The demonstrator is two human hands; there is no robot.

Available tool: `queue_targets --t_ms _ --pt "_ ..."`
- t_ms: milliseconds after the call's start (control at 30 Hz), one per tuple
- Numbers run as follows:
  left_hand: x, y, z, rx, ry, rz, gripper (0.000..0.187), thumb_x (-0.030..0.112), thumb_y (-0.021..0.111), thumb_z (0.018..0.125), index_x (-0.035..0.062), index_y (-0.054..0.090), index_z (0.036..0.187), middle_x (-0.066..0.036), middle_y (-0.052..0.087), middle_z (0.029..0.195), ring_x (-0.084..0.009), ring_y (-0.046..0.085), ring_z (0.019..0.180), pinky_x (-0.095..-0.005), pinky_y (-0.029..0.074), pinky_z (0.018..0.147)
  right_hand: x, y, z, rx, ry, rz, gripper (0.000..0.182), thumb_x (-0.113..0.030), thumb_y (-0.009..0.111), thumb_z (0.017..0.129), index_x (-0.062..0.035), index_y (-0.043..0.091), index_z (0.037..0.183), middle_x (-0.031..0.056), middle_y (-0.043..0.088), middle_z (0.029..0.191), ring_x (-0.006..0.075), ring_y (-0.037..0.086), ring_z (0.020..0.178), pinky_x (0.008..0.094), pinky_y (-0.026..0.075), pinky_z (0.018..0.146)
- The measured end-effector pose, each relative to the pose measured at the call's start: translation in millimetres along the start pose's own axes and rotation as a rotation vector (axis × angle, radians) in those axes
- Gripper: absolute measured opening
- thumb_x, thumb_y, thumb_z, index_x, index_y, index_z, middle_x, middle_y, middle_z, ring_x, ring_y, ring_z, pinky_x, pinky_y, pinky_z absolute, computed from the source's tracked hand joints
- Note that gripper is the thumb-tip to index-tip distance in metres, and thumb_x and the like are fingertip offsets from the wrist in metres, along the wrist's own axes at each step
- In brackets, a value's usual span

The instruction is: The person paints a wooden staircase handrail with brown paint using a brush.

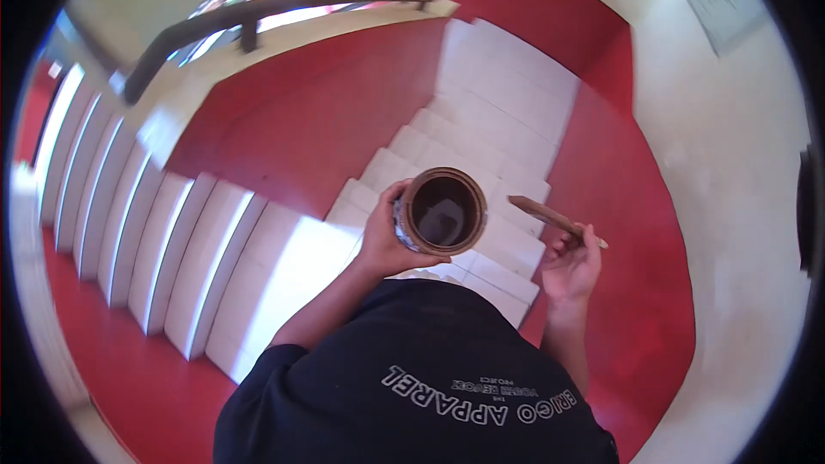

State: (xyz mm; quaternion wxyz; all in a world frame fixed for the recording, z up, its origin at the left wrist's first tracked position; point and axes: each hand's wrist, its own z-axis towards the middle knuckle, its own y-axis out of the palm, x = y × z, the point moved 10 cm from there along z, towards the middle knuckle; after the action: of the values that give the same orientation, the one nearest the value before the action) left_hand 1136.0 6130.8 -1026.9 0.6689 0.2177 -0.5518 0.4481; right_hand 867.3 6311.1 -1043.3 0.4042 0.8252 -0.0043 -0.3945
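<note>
My left hand (387,236) is wrapped round the side of an open paint can (481,206) with a brown-stained rim. Dark brown paint (443,210) shows inside the can, with a lighter reflection on it. To the right of the can, my right hand (571,266) pinches a brown-coated wooden stick (546,213). The stick's angled end points left toward the can, apart from its rim. Its other, paler end pokes out past my fingers.
White-tiled stairs (507,150) run ahead, and more steps (176,253) drop away on the left. Between them stands a red half-wall (318,112) with a dark handrail (284,4). A red-and-cream wall (623,275) is close on the right, with a paper notice (720,0).
</note>
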Motion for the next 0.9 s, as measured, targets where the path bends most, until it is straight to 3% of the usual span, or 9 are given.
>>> queue_targets --t_ms 200,367,500,633,900 --pt "-27.7 -51.5 -8.9 0.227 -0.062 -0.013 0.118 0.034 0.099 0.048 0.0003 0.031 0.139 -0.015 0.050 0.131 -0.0265 0.050 0.126 -0.0380 0.039 0.108 44.4 76.0 58.9 -0.337 0.222 -0.026 0.023 -0.029 0.057 0.096 -0.0097 0.066 0.104 0.0052 0.070 0.088 0.0182 0.065 0.073 0.0310 0.051 0.059" --pt "-61.8 -90.7 34.7 0.251 -0.029 -0.025 0.119 0.036 0.098 0.049 -0.0002 0.031 0.140 -0.018 0.045 0.136 -0.0278 0.045 0.131 -0.0405 0.036 0.110 68.3 139.0 100.7 -0.498 0.228 -0.007 0.026 -0.019 0.052 0.096 -0.0068 0.058 0.118 0.0119 0.071 0.099 0.0230 0.069 0.080 0.0348 0.056 0.065" --pt "-100.7 -117.8 90.4 0.161 0.043 -0.035 0.119 0.038 0.096 0.050 0.0020 0.031 0.143 -0.017 0.043 0.139 -0.0299 0.044 0.131 -0.0412 0.035 0.111 84.9 189.8 132.5 -0.613 0.152 -0.025 0.029 -0.019 0.051 0.097 -0.0078 0.059 0.123 0.0107 0.070 0.109 0.0224 0.069 0.089 0.0349 0.056 0.072" --pt "-91.3 -154.0 144.0 0.105 0.126 -0.021 0.118 0.035 0.096 0.052 0.0030 0.031 0.144 -0.016 0.043 0.141 -0.0300 0.043 0.133 -0.0420 0.034 0.111 93.7 246.5 147.1 -0.519 0.005 -0.100 0.032 -0.014 0.051 0.096 -0.0063 0.049 0.127 0.0114 0.068 0.108 0.0215 0.068 0.085 0.0323 0.057 0.068" --pt "-107.1 -209.2 190.1 0.128 0.116 0.102 0.118 0.044 0.096 0.048 0.0050 0.035 0.140 -0.016 0.047 0.134 -0.0322 0.050 0.124 -0.0424 0.040 0.105 83.6 340.4 184.0 -0.743 -0.253 -0.387 0.037 -0.011 0.058 0.091 -0.0044 0.043 0.124 0.0084 0.057 0.109 0.0177 0.058 0.103 0.0331 0.050 0.089"
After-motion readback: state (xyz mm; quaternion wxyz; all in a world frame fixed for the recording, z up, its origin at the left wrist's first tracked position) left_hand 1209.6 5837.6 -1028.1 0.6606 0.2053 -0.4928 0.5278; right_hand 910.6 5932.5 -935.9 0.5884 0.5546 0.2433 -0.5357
